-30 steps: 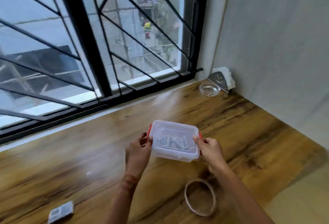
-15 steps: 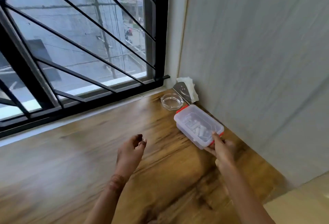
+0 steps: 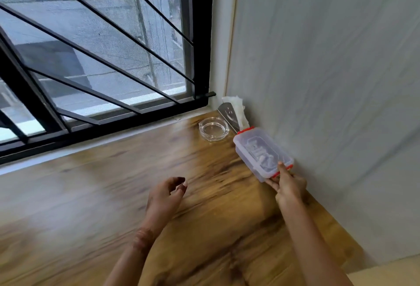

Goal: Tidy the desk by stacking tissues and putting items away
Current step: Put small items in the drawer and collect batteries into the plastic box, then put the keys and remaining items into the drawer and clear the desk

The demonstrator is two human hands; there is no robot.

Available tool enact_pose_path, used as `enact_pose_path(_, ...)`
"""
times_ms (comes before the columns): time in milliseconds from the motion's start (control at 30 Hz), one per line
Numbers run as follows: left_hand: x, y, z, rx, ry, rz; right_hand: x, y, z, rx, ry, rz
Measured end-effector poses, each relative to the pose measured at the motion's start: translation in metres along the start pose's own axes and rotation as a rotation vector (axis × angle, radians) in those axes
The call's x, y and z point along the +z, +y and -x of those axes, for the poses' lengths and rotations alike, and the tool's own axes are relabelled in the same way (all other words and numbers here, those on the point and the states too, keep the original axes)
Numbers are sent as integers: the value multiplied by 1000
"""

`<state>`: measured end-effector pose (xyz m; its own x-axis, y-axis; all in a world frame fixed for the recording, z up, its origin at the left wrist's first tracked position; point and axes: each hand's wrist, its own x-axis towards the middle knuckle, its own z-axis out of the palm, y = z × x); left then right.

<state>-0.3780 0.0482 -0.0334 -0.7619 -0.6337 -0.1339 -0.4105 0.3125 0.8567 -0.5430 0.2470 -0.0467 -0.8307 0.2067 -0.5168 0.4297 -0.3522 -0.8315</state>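
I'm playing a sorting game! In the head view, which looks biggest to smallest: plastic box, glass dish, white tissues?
1. The plastic box, clearly biggest, though also nearest the camera.
2 and 3. The glass dish and the white tissues look about alike; a metal holder hides part of the tissues, so I won't rank them.

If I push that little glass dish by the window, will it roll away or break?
The glass dish looks low and wide, so it would probably slide on the wooden desk, not roll or tip. Its thick rim suggests it is heavy for its size. Being glass, it might chip if dropped.
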Motion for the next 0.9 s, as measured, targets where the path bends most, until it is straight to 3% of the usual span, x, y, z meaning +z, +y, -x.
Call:
enact_pose_path(167,-5,-10,7,-3,19,-17,1,4,-2,-28,52,-30)
enact_pose_path(267,-11,-18,15,-1,41,-9,2,5,9,-185,166,116)
enact_pose_path(367,-22,-23,28,-9,61,17,6,12,34,-353,125,225)
enact_pose_path(533,-54,-37,67,30,123,26,13,50,100,-627,-43,436)
enact_pose_path(633,-87,-57,101,37,172,14,19,88,157,-701,-245,447)
enact_pose_path(900,-187,-142,229,-1,333,28,-6,197,334,-628,-712,440)
